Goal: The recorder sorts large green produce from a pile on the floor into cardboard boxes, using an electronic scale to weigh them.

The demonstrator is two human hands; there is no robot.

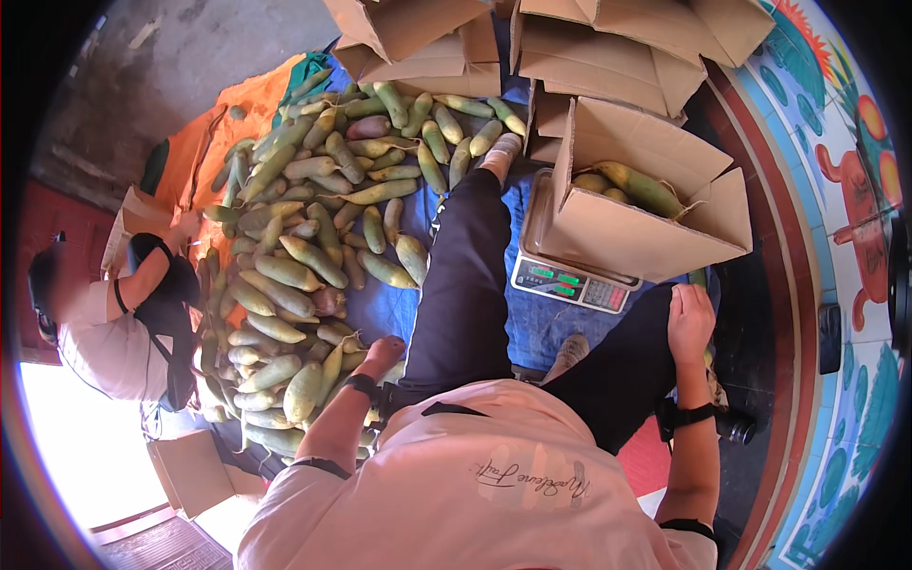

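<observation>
My left hand [385, 354] is low over the edge of the heap of green radishes [285, 292], beside my thigh; its fingers are hard to make out, and whether it touches a radish cannot be told. My right hand [691, 320] rests by my bent knee, fingers curled, with a bit of a green radish [697, 278] showing just beyond it. In front of me an open cardboard box [641, 239] with a few green radishes [636, 187] inside stands on a digital scale [570, 283] with a lit green display.
More open cardboard boxes [613, 57] are stacked at the top. A co-worker [121, 328] sits at the left beyond the heap, near another box [132, 221]. Blue and orange sheets [545, 331] lie under the radishes. A tiled wall [855, 214] runs along the right.
</observation>
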